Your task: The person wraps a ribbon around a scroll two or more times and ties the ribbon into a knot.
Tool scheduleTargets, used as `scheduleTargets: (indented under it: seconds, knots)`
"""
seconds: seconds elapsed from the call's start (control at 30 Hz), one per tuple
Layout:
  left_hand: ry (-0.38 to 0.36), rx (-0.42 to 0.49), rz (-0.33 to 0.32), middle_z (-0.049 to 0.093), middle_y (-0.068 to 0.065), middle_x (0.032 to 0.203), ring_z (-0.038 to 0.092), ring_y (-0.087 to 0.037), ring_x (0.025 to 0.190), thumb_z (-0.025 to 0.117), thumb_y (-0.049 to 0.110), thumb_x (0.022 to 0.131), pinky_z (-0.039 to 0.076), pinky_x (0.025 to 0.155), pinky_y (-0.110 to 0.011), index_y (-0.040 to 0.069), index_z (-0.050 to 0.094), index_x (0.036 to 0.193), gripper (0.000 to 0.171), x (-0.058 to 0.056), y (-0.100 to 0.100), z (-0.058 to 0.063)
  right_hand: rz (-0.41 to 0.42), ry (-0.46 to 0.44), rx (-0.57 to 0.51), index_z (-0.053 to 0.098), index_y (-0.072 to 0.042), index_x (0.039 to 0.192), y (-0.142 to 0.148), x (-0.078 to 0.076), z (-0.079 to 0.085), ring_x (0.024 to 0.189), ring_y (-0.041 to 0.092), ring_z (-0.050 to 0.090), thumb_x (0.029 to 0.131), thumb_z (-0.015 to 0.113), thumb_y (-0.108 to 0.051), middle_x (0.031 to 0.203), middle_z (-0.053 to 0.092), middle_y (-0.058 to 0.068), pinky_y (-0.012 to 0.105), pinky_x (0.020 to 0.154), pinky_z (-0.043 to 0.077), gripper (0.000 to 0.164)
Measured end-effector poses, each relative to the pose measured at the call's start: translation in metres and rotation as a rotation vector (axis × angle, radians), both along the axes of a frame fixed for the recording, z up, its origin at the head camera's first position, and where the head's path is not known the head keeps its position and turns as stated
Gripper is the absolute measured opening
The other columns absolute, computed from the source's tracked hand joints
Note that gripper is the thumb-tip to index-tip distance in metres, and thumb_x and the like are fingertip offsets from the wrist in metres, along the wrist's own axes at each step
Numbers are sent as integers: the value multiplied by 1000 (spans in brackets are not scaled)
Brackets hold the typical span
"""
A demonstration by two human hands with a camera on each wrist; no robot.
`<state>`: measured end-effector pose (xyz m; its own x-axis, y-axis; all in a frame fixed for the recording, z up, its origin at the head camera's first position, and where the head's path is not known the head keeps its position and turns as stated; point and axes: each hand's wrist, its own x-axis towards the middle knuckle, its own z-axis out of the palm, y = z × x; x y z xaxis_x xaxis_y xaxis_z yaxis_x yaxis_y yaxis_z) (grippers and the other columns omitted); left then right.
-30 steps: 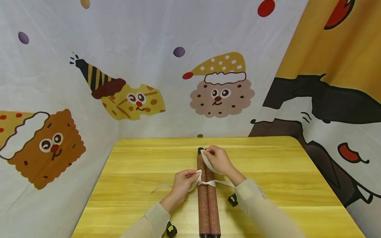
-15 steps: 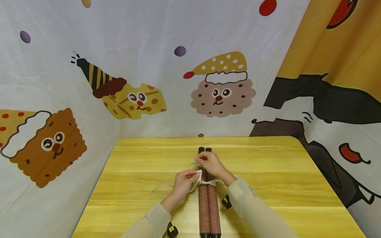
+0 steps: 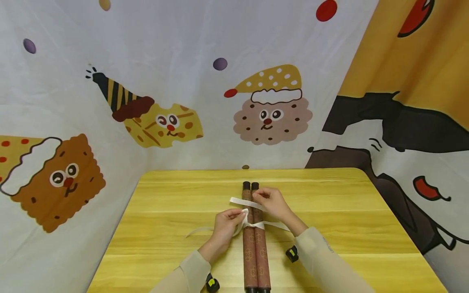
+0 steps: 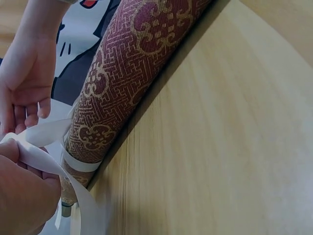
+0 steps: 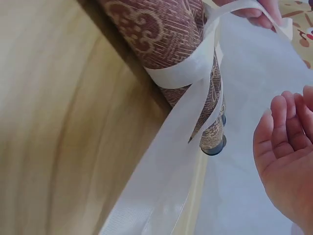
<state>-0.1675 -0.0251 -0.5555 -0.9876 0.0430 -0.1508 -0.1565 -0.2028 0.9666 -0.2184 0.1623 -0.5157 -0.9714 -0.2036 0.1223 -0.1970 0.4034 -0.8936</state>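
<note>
Maroon and patterned in gold, your 2 scrolls (image 3: 250, 252) lie side by side on the wooden table (image 3: 157, 244), between your hands. White, flat ribbon (image 5: 181, 74) wraps around the pair, and a loose length passes across them, its end to the left. Your left hand (image 3: 224, 228), just left of the scrolls, pinches a loop of ribbon; your right hand (image 3: 274, 203), at their right side, has relaxed fingers and holds nothing. Their long axes run away from you, dark end caps (image 3: 246, 186) pointing toward the table's far edge.
</note>
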Motion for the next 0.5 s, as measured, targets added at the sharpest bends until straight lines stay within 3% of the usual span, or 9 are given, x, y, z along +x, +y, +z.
scheduleTargets:
  seconds: [0.17, 0.33, 0.5]
  knots:
    - [12, -18, -17, 70, -11, 89, 63, -12, 77, 73, 7, 82, 52, 70, -25, -6, 69, 100, 22, 4, 0, 14, 23, 27, 18, 72, -9, 97, 2, 15, 1, 77, 17, 60, 88, 69, -26, 89, 69, 2, 28, 63, 50, 20]
    - [38, -40, -43, 70, -12, 90, 63, -14, 79, 71, 6, 84, 52, 72, -28, -8, 68, 100, 21, 8, 1, 27, 93, -27, -23, 71, -12, 103, 0, 28, 0, 78, 19, 61, 86, 70, -28, 91, 68, 2, 33, 61, 54, 24]
    - [47, -7, -73, 70, -12, 88, 63, -14, 78, 73, 10, 83, 51, 70, -28, -5, 69, 98, 22, 3, 5, 13, 153, -92, -55, 68, -5, 113, -2, 33, -4, 82, 22, 63, 86, 71, -24, 92, 68, 3, 35, 64, 55, 34]
